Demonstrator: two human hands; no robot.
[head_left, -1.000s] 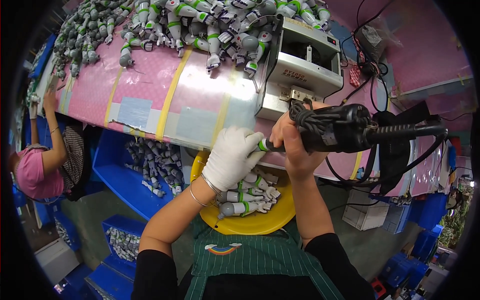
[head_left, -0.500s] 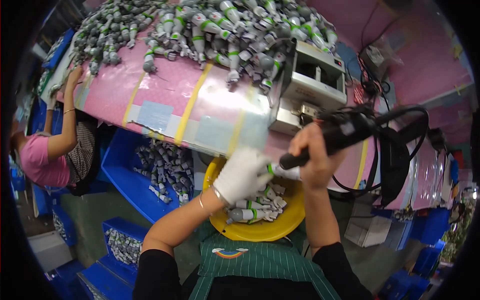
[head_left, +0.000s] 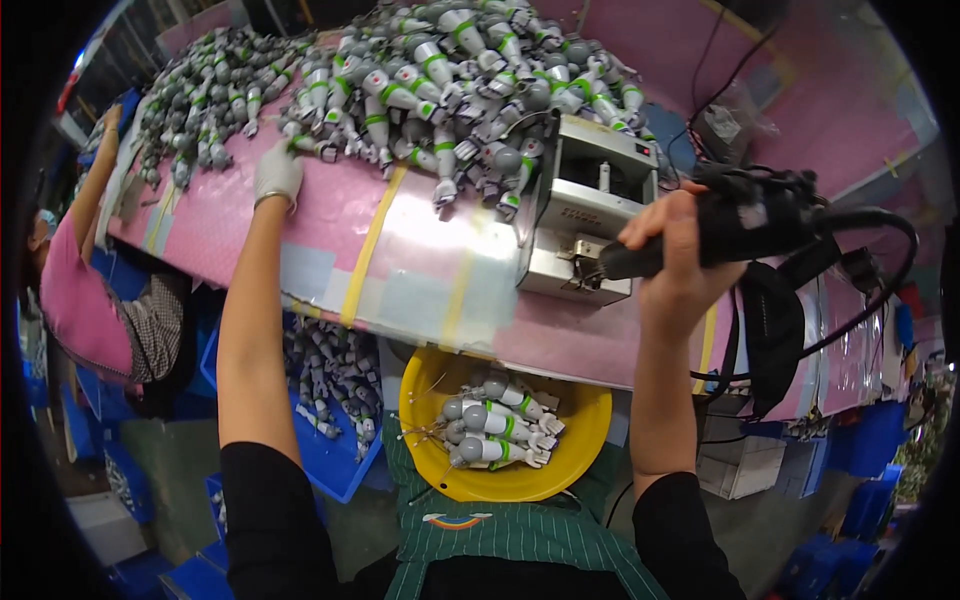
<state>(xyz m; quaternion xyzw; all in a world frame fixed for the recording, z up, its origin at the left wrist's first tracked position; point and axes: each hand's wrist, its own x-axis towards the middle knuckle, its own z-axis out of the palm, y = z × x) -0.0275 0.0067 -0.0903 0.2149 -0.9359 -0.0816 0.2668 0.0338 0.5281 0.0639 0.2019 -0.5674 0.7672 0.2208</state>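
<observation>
My left hand [head_left: 278, 175], in a white glove, reaches far across the pink-topped table. Its fingers are closed on the end of a white, grey and green toy arm [head_left: 318, 147] at the near edge of a big heap. My bare right hand [head_left: 678, 262] is wrapped round a black corded electric screwdriver [head_left: 720, 232]. The tool's tip is close to the front of a small grey metal screw feeder [head_left: 578, 235]. A yellow basin [head_left: 590, 440] sits against my apron, with several toy arms [head_left: 492, 435] lying side by side in it.
The heap of toy arms [head_left: 440, 90] covers the table's far side. Below the table edge, a blue bin [head_left: 335, 465] holds more parts. Black cables [head_left: 885, 215] loop at the right. A co-worker in a pink top [head_left: 85, 290] reaches over the table at the left.
My left hand has left the yellow basin and moved up and left to the heap; the toy arm it held is no longer in it. The screwdriver has risen toward the screw feeder.
</observation>
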